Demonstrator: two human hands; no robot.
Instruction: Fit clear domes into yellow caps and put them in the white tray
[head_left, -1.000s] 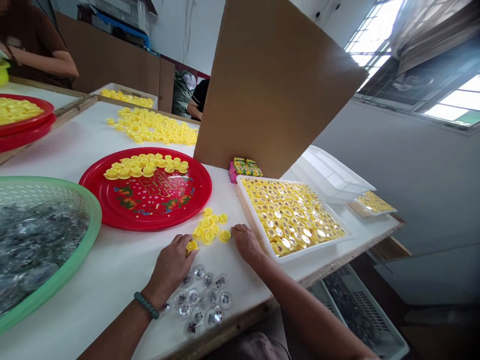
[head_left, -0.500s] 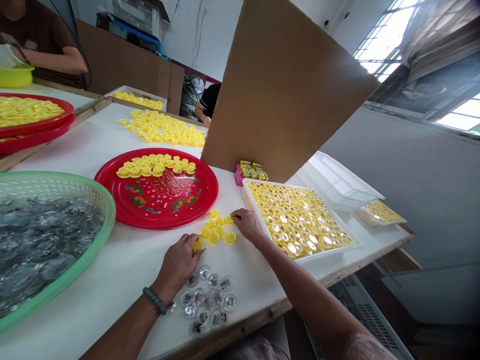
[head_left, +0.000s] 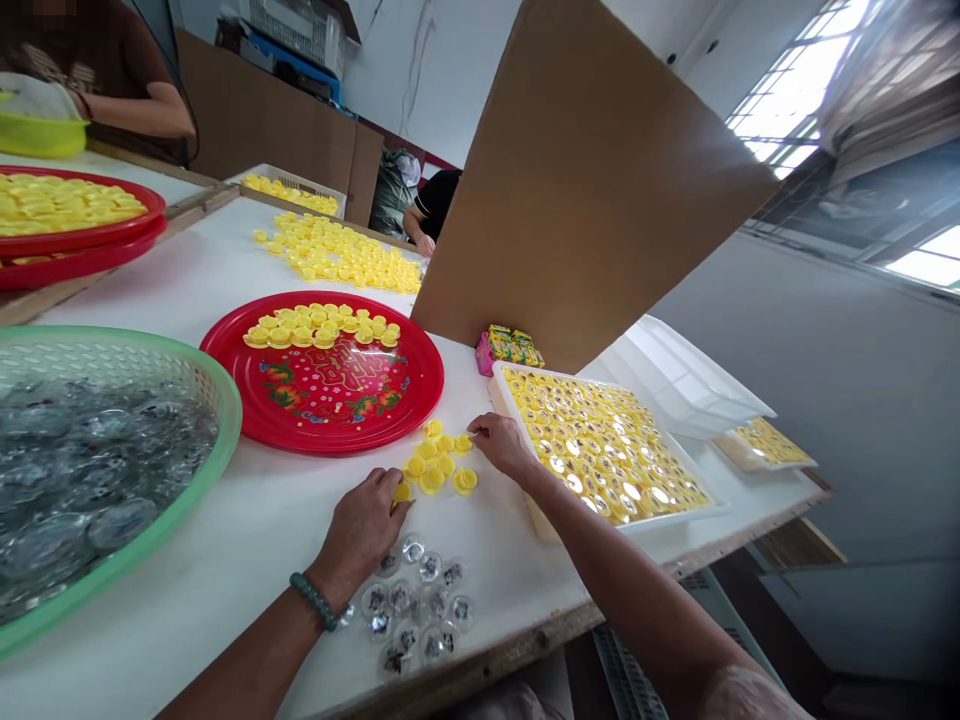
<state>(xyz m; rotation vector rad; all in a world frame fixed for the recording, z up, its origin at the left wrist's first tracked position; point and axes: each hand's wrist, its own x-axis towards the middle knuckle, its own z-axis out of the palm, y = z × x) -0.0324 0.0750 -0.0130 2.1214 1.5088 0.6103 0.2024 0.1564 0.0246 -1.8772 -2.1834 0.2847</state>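
My left hand (head_left: 365, 527) is closed around a small yellow plastic cap (head_left: 403, 492), pinched between thumb and fingers just above the table. Over at the right, my right hand (head_left: 501, 442) has its fingertips pinched at the edge of another yellow cap (head_left: 463, 443), which still lies on the table. A loose group of yellow caps (head_left: 431, 480) lies between both hands, with one cap (head_left: 465, 481) set a little apart. Nearer me, several clear round domes (head_left: 401, 597) with dark printed figures rest on the white table.
A red tray (head_left: 337, 430) bears yellow caps at its far side. On the left stands a green basket (head_left: 225, 400) of clear domes. At right, a white tray (head_left: 536, 520) holds rows of filled yellow pieces, beneath an upright cardboard panel (head_left: 592, 200). Two other people sit beyond.
My right hand has moved away from me, from beside the lone cap to the cap at the group's right edge. My left hand keeps its cap. The view has shifted slightly left.
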